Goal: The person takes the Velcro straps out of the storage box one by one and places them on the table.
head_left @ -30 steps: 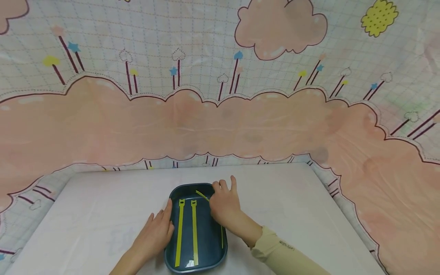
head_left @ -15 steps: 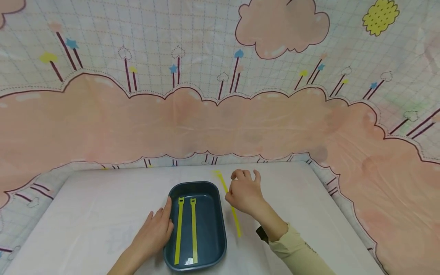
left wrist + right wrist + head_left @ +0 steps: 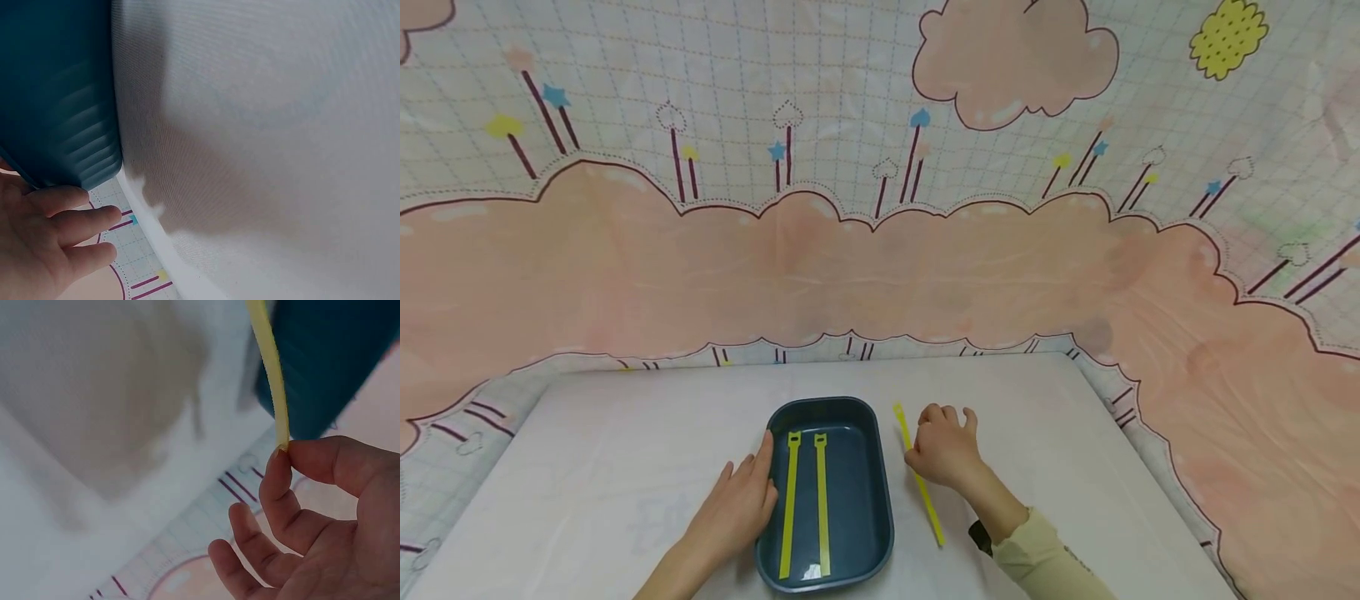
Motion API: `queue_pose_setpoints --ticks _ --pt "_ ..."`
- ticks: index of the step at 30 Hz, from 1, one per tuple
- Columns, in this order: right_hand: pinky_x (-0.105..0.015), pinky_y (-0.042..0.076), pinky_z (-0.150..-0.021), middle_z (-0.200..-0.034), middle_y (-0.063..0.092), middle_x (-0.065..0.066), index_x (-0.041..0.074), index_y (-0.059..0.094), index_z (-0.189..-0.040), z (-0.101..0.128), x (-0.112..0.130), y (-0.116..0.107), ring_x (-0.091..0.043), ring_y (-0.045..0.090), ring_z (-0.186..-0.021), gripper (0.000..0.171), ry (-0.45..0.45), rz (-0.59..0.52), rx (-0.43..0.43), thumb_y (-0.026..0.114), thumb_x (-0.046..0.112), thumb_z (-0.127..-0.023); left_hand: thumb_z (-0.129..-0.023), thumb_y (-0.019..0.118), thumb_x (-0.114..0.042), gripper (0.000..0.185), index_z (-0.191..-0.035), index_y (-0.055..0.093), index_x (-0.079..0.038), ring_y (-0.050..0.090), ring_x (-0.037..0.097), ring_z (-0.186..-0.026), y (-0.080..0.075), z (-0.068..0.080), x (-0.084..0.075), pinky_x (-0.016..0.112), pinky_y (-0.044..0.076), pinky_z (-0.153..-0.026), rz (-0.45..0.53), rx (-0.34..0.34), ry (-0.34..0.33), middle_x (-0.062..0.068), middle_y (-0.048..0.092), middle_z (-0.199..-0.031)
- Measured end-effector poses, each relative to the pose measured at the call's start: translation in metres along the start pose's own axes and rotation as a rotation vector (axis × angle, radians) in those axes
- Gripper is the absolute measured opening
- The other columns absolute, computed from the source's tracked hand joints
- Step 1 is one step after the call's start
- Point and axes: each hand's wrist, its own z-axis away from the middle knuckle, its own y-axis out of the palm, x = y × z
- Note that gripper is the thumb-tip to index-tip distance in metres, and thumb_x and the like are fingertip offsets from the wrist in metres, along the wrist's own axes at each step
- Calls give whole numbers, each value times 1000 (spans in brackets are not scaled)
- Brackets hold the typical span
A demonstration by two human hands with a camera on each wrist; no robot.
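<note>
In the head view my right hand (image 3: 946, 448) is to the right of a dark blue tray (image 3: 857, 533). It pinches a yellow cable tie (image 3: 929, 504) between thumb and index finger, as the right wrist view shows, with the strip (image 3: 272, 365) extending away from the fingertips. Inside the tray lie two more yellow cable ties, a left one (image 3: 789, 508) and a right one (image 3: 823, 508), side by side with their slotted heads at the far end. Along the tray's left side rests my left hand (image 3: 733, 508), fingers fairly straight; the left wrist view shows them at the tray's outer wall (image 3: 69, 112).
A white table (image 3: 1037, 467) lies under the tray. Behind and beside it hangs a cloth (image 3: 850, 275) printed with clouds and stars, meeting the table's far edge.
My right hand has lifted the cable tie out of the tray and carried it right, then slightly nearer to me, over the table. My left hand has stayed at the tray's left side.
</note>
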Motion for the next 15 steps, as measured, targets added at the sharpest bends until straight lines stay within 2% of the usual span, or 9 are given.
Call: queue_pose_setpoints --ticks 8,15 --pt "-67 20 -104 -112 56 -7 16 59 -56 0 -1 21 -34 45 -115 30 46 10 46 69 25 -83 -96 49 -16 68 -152 18 8 43 46 -132 0 0 0 64 23 -110 -8 -6 13 29 45 -143" --pt "-68 21 -104 -108 56 -6 16 61 -57 1 -1 31 -32 45 -111 27 36 59 41 71 24 -81 -96 50 -16 68 -151 19 8 43 47 -131 0 0 0 64 23 -110 -13 -12 11 29 46 -142"
